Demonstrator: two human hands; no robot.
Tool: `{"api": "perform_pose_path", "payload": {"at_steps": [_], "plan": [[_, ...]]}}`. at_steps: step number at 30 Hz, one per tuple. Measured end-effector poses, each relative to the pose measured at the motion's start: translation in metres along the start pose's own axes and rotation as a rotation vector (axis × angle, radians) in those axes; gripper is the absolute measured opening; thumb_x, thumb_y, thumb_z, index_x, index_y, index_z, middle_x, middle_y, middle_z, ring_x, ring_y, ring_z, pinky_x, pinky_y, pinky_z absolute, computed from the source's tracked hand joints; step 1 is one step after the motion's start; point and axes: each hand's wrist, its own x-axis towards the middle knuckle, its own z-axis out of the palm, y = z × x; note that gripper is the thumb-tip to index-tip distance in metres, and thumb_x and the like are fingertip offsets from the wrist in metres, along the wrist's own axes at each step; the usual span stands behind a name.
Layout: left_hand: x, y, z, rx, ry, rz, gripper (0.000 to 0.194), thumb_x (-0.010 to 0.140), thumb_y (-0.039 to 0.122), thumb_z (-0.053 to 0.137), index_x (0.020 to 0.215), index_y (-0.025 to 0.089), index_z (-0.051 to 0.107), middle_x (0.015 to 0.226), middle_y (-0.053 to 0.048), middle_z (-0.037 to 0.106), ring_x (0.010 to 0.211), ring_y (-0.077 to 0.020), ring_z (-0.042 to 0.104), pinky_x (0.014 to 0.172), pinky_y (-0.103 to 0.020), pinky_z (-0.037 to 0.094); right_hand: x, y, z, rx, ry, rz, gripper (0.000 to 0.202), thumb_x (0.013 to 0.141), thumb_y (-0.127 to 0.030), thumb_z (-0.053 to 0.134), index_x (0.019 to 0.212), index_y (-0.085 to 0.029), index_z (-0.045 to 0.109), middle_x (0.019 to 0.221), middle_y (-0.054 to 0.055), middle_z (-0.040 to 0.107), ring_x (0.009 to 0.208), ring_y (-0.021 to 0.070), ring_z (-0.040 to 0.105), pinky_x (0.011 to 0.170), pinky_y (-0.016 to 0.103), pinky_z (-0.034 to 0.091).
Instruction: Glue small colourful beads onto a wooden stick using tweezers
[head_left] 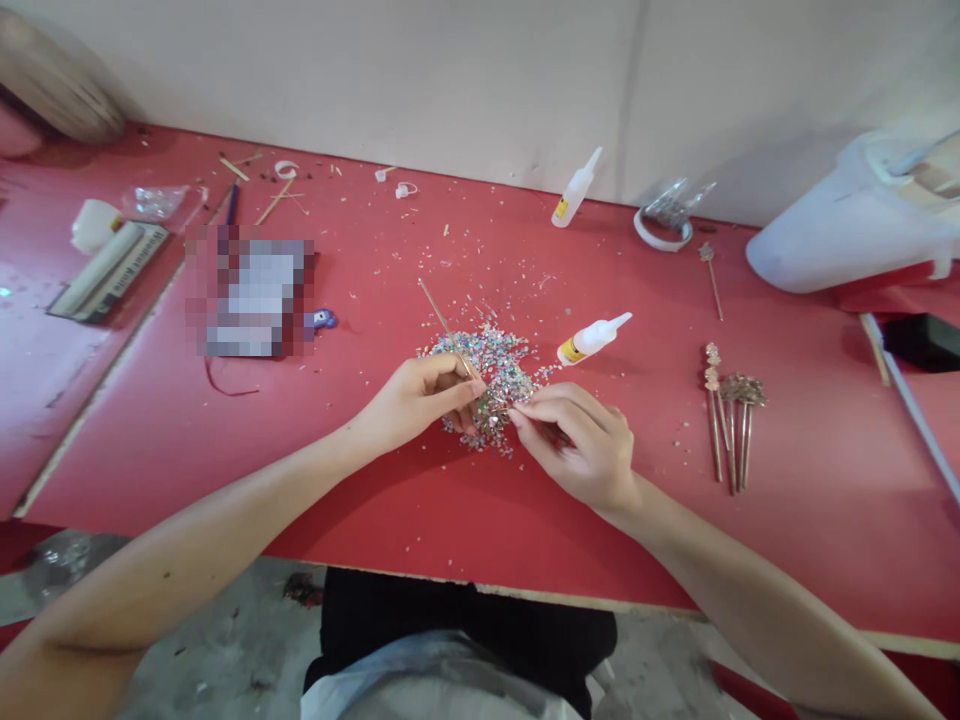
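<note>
Here, largest to smallest:

Table [225, 420]: a red top is filling most of the frame, with scraps lying scattered over it.

White tub [847, 230]: it is lying at the upper right of the frame, well apart from the hands.

Left hand [416, 400]: it is sitting just left of centre, fingers curled, pinching a thin wooden stick [446, 322] that is slanting up and away from it.

Right hand [581, 440]: it is sitting just right of centre, fingertips pinched together at the edge of the heap; whether a piece is between them I cannot tell.

Sequin heap [495, 375]: the glittery pile is lying at the centre of the frame, between and just above both hands.

Finished sticks [731, 420]: a small row is lying at right of centre.

Glue bottle [592, 338]: it is lying on its side just right of the heap.

Step in hand: probably picking a sequin to fix onto the stick.

Next move: it is likely calling for a fine, steady pinch to bring one piece to the stick's tip.
</note>
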Motion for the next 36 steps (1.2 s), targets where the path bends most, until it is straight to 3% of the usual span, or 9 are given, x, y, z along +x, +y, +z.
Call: {"api": "perform_pose_path", "payload": {"at_steps": [15,36], "plan": [[-0.0013,0.0033,-0.0010,-0.027,-0.083,-0.022,0.016,0.089,0.023,0.060,0.078,0.012,0.058,0.061,0.001,0.066,0.051,-0.0086,0.064,0.054,-0.019,0.054,-0.0010,0.0011,0.0006,-0.003,-0.063,-0.068,0.011,0.084,-0.011,0.066,0.090,-0.019,0.061,0.080,0.003,0.071,0.068,0.0104,0.067,0.057,0.019,0.052],[-0.0010,0.0078,-0.0003,-0.014,-0.092,-0.060,0.015,0.088,0.022,0.059,0.076,0.013,0.058,0.057,0.003,0.061,0.049,-0.0075,0.061,0.052,-0.018,0.050,-0.0014,0.0010,0.0002,-0.011,-0.081,-0.105,0.013,0.083,-0.010,0.067,0.092,-0.018,0.061,0.081,0.003,0.071,0.068,0.0104,0.067,0.057,0.019,0.052]]}}
